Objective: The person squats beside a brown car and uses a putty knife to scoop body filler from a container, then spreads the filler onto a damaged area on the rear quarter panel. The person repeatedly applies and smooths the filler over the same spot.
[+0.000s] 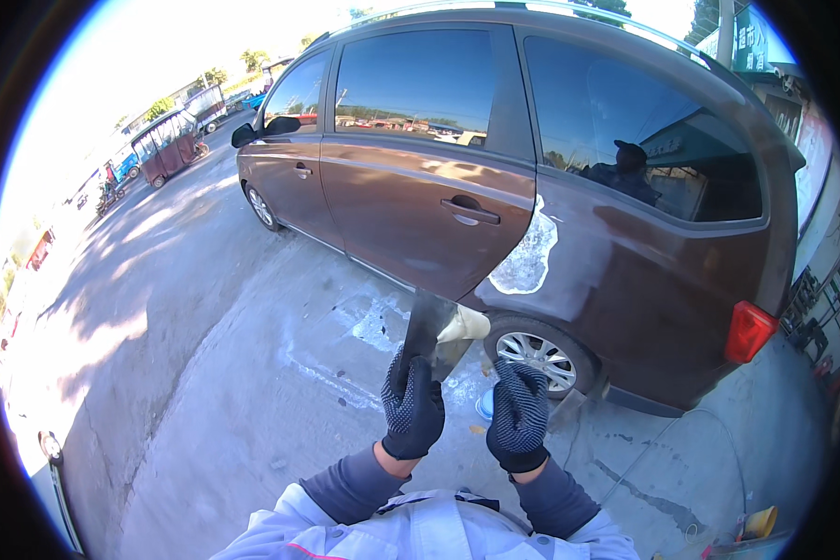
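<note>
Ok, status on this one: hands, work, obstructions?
Left hand and right hand gloved, both gripping putty blade. Pale filler loaded. Car ahead, apart.

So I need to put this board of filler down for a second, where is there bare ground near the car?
Bare concrete lies to the left of the left hand, bordered by the car. It is crowded by the rear wheel, where a small round container sits below the right hand, and at lower right a cable and yellow object lie.

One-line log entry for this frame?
left hand: holds spreader blade | right hand: holds second blade, edge-on | putty: on blade | car: putty patch above rear wheel
</note>
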